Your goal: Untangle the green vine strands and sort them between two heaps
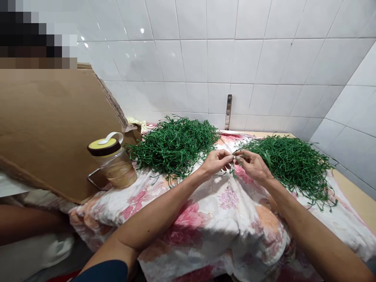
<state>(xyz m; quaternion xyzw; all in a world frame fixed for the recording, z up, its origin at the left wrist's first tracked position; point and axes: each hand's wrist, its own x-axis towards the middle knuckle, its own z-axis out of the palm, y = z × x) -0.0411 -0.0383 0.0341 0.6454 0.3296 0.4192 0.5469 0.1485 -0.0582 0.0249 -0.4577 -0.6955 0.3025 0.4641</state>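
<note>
My left hand (217, 161) and my right hand (255, 166) meet fingertip to fingertip above the flowered cloth (211, 211). Both are closed in a pinch on a thin green sprig (233, 171), part of which hangs below the fingers; the rest is mostly covered by them. To the left of my hands lies a large tangled pile of green sprigs (179, 145). A second pile of green sprigs (296, 164) spreads out behind and to the right of my right hand.
A clear jar (120, 170) with a yellow and brown lid stands at the left, beside a tall cardboard sheet (53, 125). Another person's arm (32, 223) shows at the left edge. White tiled wall (190, 60) closes off the back; a metal bracket (228, 111) stands against it.
</note>
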